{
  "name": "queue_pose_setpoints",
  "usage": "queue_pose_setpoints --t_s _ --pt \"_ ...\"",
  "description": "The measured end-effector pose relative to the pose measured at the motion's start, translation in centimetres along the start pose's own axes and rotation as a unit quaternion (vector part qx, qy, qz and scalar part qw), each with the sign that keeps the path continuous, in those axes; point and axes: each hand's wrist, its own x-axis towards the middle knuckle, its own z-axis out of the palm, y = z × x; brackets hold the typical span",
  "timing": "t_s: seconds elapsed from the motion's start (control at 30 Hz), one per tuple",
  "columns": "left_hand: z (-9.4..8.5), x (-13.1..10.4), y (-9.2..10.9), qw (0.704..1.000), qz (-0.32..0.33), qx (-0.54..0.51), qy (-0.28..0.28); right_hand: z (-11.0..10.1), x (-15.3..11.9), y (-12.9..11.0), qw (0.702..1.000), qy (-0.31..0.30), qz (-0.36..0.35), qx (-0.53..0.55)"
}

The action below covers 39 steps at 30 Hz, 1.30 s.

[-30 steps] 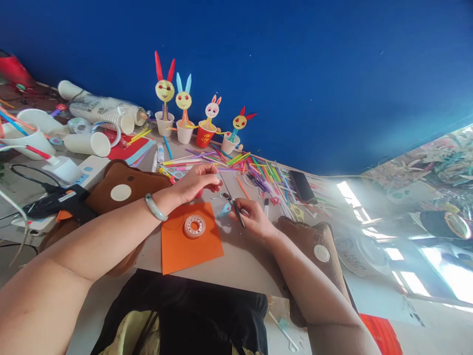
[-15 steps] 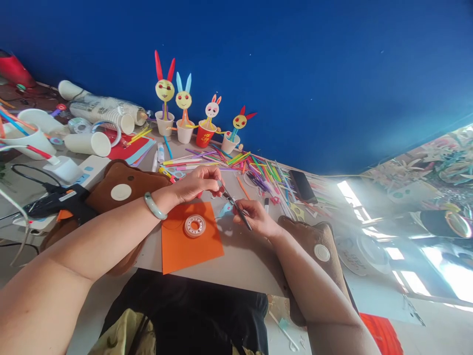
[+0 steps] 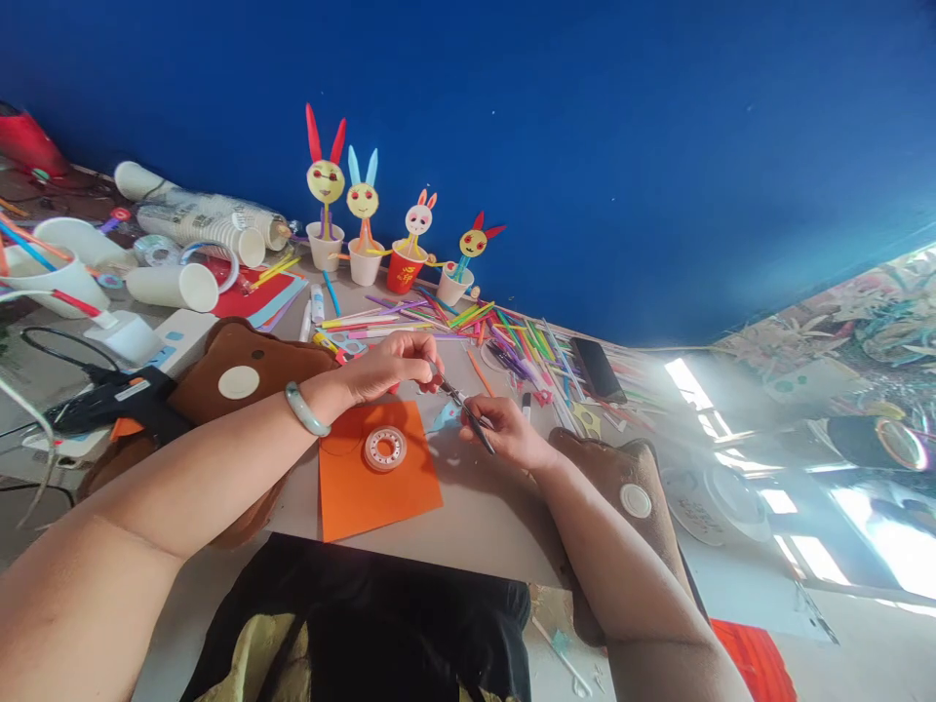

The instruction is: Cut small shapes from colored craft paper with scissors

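- While the dark-handled tool (image 3: 483,438) is gripped by the right hand (image 3: 510,431) in the head view, its long axis is slanted from the left hand (image 3: 399,366) down toward the near edge of the desk (image 3: 483,507).
- Its tip is met by pinched left fingers; whether something small is held cannot be told.
- It is held just right of the orange sheet's (image 3: 351,507) far right corner.
- Counted: one tool, one sheet, one spool (image 3: 399,448), four eared figures (image 3: 326,182) along the desk's far edge.
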Motion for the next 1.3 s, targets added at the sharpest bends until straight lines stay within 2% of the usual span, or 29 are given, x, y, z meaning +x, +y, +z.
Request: queue_pose_setpoints --t_s 0.13,0.23,0.33,0.4,0.47,0.53,0.67,0.77,0.9,1.1,1.3 --pt "-0.1 0.1 -0.2 1.000 0.012 -0.008 -0.014 0.2 0.0 0.3 0.999 0.028 -0.004 0.034" --pt "0.0 0.4 -0.4 1.000 0.014 0.016 -0.013 0.6 0.1 0.3 0.992 0.100 -0.024 0.078" --pt "0.5 0.5 -0.6 0.993 0.025 0.113 0.015 1.1 0.3 -0.1 0.976 0.204 -0.044 0.069" --pt "1.0 0.3 -0.6 0.972 0.080 0.220 0.024 1.4 0.5 -0.5 0.963 0.262 -0.054 0.027" --pt "1.6 0.0 -0.3 0.946 0.122 0.299 0.021 1.8 0.7 -1.0 0.954 0.294 -0.063 -0.011" --pt "2.1 -0.4 0.1 0.943 0.125 0.309 0.005 2.1 0.9 -1.6 0.952 0.298 -0.067 -0.022" --pt "2.4 -1.2 1.3 0.978 0.059 0.198 -0.038 2.2 0.8 -3.2 0.958 0.279 -0.021 0.053" --pt "2.5 -1.6 2.7 0.990 0.027 0.138 -0.019 2.3 0.2 -4.3 0.955 0.273 0.012 0.114" --pt "2.9 -2.3 4.2 0.992 0.008 0.128 -0.005 2.7 -0.8 -5.3 0.946 0.285 0.024 0.150" --pt "3.3 -3.2 3.7 0.992 -0.016 0.124 -0.013 3.8 -1.2 -6.1 0.929 0.317 0.011 0.190" --pt "3.5 -3.9 3.1 0.993 -0.020 0.119 -0.003 4.7 -1.0 -6.5 0.935 0.296 -0.002 0.195"
